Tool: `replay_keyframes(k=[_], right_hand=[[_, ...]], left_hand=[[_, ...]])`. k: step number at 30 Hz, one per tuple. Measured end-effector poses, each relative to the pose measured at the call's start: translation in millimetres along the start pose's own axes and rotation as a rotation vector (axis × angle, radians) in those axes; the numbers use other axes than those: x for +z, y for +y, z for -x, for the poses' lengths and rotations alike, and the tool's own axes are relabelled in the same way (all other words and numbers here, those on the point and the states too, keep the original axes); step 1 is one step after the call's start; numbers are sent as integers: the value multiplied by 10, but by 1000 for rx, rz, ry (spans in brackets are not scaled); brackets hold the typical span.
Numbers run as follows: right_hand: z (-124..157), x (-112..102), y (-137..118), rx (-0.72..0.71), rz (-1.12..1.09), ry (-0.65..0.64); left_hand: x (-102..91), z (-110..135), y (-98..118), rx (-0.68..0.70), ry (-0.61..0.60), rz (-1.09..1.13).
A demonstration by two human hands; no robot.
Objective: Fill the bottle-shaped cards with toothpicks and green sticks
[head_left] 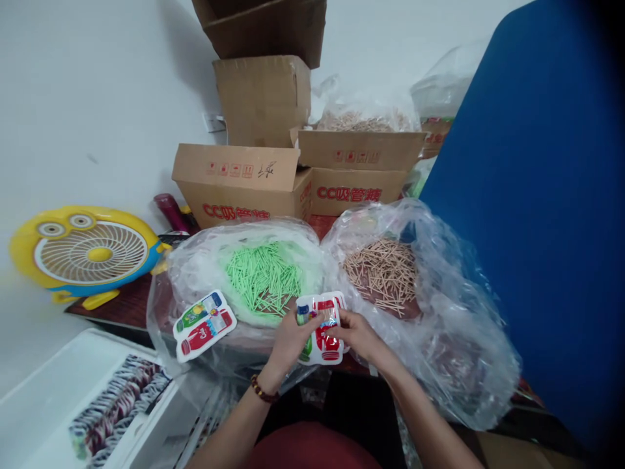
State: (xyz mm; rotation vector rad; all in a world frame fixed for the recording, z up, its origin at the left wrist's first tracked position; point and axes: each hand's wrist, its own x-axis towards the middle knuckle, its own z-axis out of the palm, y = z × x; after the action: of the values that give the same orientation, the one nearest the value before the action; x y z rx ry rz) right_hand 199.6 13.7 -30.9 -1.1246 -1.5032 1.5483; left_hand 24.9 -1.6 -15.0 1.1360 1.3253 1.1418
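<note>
From afar, I observe the flat, white-bordered, red-and-green printed packet (pixel 321 340) on the near right side of the heap of thin green sticks (pixel 261 273), long axis fore-and-aft between left hand (pixel 291 335) and right hand (pixel 360 333), both grasping it.

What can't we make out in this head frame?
Head view:
Packet: some print, covered by left hand and right hand.
Left box: lower lettering, behind green-stick bag.
Top box: cut by top edge.
White tub: cut by left and bottom edges.
Striped items: too blurred to identify.
</note>
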Motion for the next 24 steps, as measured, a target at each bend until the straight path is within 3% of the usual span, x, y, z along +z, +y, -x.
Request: replay_keyframes(k=[4,6,8,14,19,24], right_hand=[[-47,-115,62,139,591,282],[-47,-165,60,165,799,362],[-63,-179,70,175,846,403],[-244,-190,165,269,723,369],[-328,-183,267,208,456,394],[-248,-110,249,61,180,335]], left_hand=[[-67,-53,-186,183,162,-595],[-97,-56,-242,170,175,-777],[-108,-58,-262,128,124,-832],[-111,-93,-246,35,3,-781],[-145,-114,-275,38,-21,-704],[-216,-116,-385,112,-32,-559]])
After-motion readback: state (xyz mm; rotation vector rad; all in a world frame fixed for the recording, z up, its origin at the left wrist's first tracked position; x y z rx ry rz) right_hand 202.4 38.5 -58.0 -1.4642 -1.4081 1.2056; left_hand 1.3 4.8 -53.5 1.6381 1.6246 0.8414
